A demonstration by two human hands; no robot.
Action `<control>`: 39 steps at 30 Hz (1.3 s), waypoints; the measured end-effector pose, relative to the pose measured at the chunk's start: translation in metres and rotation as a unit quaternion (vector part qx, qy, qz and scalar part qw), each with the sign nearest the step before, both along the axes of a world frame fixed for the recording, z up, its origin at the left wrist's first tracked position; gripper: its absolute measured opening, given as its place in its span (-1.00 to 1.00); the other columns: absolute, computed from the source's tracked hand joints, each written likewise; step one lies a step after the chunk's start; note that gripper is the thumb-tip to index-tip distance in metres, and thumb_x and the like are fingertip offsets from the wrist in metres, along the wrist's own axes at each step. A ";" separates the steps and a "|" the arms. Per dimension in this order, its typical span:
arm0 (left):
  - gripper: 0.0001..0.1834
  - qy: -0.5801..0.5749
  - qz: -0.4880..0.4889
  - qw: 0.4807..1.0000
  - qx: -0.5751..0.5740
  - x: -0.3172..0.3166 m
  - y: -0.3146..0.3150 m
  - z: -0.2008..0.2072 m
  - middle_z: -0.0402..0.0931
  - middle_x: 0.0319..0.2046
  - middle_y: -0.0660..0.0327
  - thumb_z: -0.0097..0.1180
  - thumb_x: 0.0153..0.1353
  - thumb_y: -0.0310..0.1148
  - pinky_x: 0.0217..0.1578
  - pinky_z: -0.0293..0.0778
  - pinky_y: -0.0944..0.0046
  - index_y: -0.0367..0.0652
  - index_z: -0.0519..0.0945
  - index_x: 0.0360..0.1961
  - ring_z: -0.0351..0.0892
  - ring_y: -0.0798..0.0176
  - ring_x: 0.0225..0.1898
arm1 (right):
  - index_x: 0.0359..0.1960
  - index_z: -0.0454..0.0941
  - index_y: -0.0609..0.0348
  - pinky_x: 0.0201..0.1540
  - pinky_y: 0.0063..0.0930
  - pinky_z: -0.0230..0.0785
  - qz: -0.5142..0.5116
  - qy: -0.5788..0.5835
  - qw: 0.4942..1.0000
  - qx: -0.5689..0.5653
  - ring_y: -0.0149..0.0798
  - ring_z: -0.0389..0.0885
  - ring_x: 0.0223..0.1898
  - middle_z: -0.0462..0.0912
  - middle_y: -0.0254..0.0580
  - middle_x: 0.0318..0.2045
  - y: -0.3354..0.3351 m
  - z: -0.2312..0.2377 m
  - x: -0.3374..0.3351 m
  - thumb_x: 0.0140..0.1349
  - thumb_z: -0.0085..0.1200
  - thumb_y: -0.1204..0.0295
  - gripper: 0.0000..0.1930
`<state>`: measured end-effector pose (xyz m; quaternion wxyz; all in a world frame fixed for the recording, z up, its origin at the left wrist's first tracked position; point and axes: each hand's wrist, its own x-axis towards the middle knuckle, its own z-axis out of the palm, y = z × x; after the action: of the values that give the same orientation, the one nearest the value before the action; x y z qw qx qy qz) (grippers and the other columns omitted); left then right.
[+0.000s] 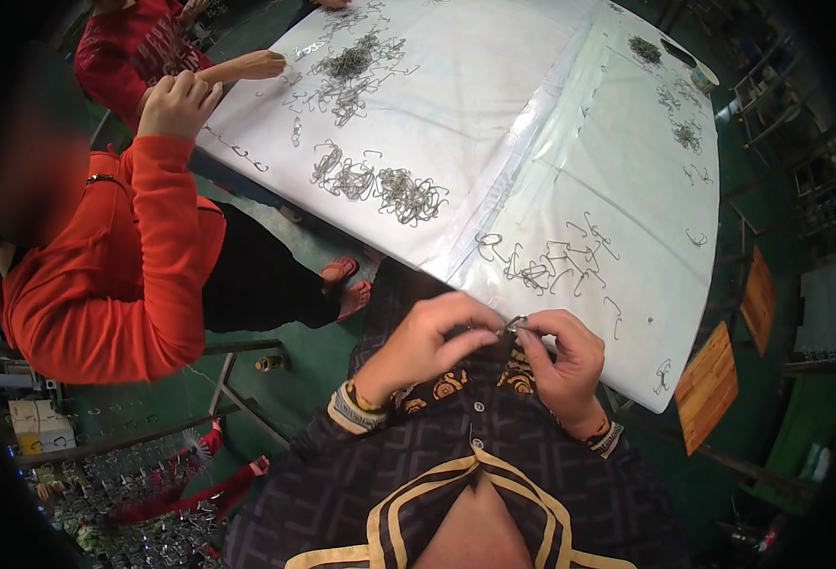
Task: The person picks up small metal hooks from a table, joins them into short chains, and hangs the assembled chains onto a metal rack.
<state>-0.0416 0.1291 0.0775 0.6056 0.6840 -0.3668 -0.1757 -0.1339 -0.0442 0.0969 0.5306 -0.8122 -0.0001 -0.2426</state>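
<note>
My left hand (426, 343) and my right hand (567, 362) meet at the near edge of the white-covered table (470, 142). Between their fingertips is a small bent metal hook (516, 324), pinched from both sides. Its finer shape is partly covered by my fingers. Just beyond my hands lies a loose spread of metal wire hooks (553, 264). A denser heap of similar hooks (407, 197) sits farther left, near the table's edge.
At the left stands a person in an orange top (153, 275), one hand raised; beyond, someone in red (148, 57) reaches over the table. More hooks (350, 64) lie at the far side. Wooden stools (707, 389) stand by the right edge. A metal rack (228, 379) is at lower left.
</note>
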 end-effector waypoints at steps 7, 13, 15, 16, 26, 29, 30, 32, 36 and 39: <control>-0.71 -0.278 0.111 0.947 0.119 0.055 -0.024 -0.068 0.62 -0.13 0.12 0.22 0.04 -0.57 -0.11 0.51 0.19 -0.21 0.65 -0.15 0.55 0.05 -0.07 | -0.36 0.60 0.34 -0.38 -0.52 0.47 0.001 0.003 1.000 -0.012 -0.27 0.64 -0.46 0.64 -0.10 -0.45 0.000 0.007 -0.003 0.06 0.22 0.70 -0.89; -0.71 -0.407 0.079 0.900 0.135 0.070 -0.045 -0.093 0.61 -0.10 0.18 0.21 -0.02 -0.53 -0.05 0.52 0.20 -0.20 0.66 -0.20 0.53 0.11 -0.02 | -0.37 0.59 0.34 -0.38 -0.52 0.47 0.002 0.008 1.000 -0.006 -0.26 0.64 -0.46 0.64 -0.09 -0.45 0.000 0.010 -0.004 0.06 0.22 0.70 -0.90; -0.73 -0.412 0.083 0.897 0.138 0.073 -0.044 -0.094 0.61 -0.14 0.19 0.21 -0.03 -0.53 -0.07 0.52 0.21 -0.21 0.66 -0.23 0.54 0.11 -0.06 | -0.37 0.59 0.34 -0.38 -0.51 0.47 0.002 0.008 1.000 -0.006 -0.25 0.64 -0.45 0.64 -0.09 -0.45 0.000 0.009 -0.004 0.06 0.22 0.70 -0.90; -0.75 -0.415 0.089 0.894 0.141 0.074 -0.043 -0.092 0.61 -0.17 0.20 0.22 -0.03 -0.53 -0.08 0.52 0.21 -0.21 0.66 -0.25 0.54 0.11 -0.08 | -0.37 0.59 0.34 -0.38 -0.51 0.47 0.005 0.009 1.000 -0.002 -0.25 0.64 -0.45 0.64 -0.09 -0.45 0.000 0.009 -0.004 0.06 0.22 0.70 -0.89; -0.85 -0.363 0.273 0.880 0.136 0.091 -0.018 -0.096 0.56 -0.30 0.21 0.27 -0.01 -0.51 -0.17 0.45 0.13 -0.18 0.64 -0.34 0.50 0.08 -0.18 | -0.34 0.60 0.33 -0.40 -0.51 0.44 0.031 -0.014 0.999 0.005 -0.26 0.63 -0.47 0.63 -0.10 -0.46 0.001 0.009 0.001 0.05 0.22 0.72 -0.87; -0.82 -0.362 0.267 0.881 0.148 0.084 -0.016 -0.091 0.57 -0.25 0.20 0.26 0.02 -0.50 -0.15 0.43 0.12 -0.18 0.65 -0.28 0.50 0.08 -0.16 | -0.34 0.61 0.32 -0.41 -0.51 0.43 0.033 -0.012 0.999 0.002 -0.25 0.63 -0.47 0.64 -0.10 -0.46 0.001 0.011 0.001 0.04 0.22 0.73 -0.86; -0.80 -0.362 0.244 0.888 0.147 0.079 -0.017 -0.089 0.58 -0.22 0.20 0.27 0.04 -0.49 -0.13 0.43 0.12 -0.17 0.65 -0.25 0.50 0.07 -0.15 | -0.34 0.61 0.32 -0.41 -0.51 0.43 0.034 -0.011 0.999 0.000 -0.25 0.63 -0.47 0.64 -0.10 -0.46 0.002 0.012 0.001 0.04 0.22 0.73 -0.85; -0.76 -0.369 0.201 0.894 0.155 0.071 -0.017 -0.090 0.58 -0.16 0.21 0.26 0.06 -0.47 -0.10 0.42 0.10 -0.16 0.65 -0.19 0.50 0.07 -0.11 | -0.34 0.61 0.32 -0.42 -0.51 0.43 0.043 -0.025 0.999 -0.005 -0.25 0.63 -0.47 0.65 -0.11 -0.45 0.003 0.013 0.003 0.03 0.22 0.73 -0.85; -0.69 -0.389 0.200 0.878 0.196 0.075 -0.020 -0.093 0.58 -0.04 0.22 0.24 0.09 -0.42 -0.03 0.39 0.07 -0.16 0.63 -0.09 0.48 0.05 -0.03 | -0.34 0.61 0.31 -0.44 -0.50 0.43 0.054 -0.031 0.998 -0.003 -0.25 0.63 -0.46 0.66 -0.12 -0.44 0.003 0.014 0.004 0.03 0.22 0.73 -0.84; -0.69 -0.407 0.245 0.863 0.174 0.082 -0.027 -0.084 0.58 -0.08 0.20 0.23 0.05 -0.47 -0.06 0.42 0.08 -0.17 0.64 -0.12 0.49 0.05 -0.05 | -0.34 0.61 0.30 -0.45 -0.50 0.42 0.066 -0.027 0.997 -0.004 -0.25 0.62 -0.46 0.66 -0.13 -0.44 0.002 0.013 0.002 0.03 0.22 0.73 -0.84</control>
<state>0.0400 0.1024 -0.0062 0.2973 0.8568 -0.3646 0.2113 -0.1316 -0.0418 0.1094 0.5417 -0.8059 -0.0691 -0.2286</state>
